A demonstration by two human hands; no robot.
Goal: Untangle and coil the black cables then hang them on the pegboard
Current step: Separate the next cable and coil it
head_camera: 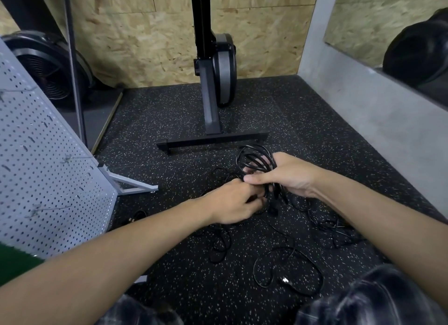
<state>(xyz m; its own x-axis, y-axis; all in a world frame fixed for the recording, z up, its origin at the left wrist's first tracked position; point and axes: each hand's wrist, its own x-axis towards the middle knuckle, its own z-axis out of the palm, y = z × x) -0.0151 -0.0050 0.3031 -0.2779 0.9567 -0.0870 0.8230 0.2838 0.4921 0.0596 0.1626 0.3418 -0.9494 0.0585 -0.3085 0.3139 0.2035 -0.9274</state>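
Note:
A coil of black cable (pixel 254 156) is held up over the speckled floor; my right hand (pixel 288 173) grips its lower part, with the loops rising above the fingers. My left hand (pixel 232 201) is just left of it, fingers curled round a strand of the same cable below the coil. More black cables (pixel 288 269) lie loose and tangled on the floor nearer to me and to the right. The grey pegboard (pixel 43 169) stands at the left with several wire hooks sticking out of it.
An exercise machine's black T-shaped base (pixel 213 140) stands on the floor just beyond the coil. The pegboard's grey foot (pixel 131 183) juts out toward the middle. A grey concrete ledge (pixel 378 121) runs along the right. My knees fill the bottom edge.

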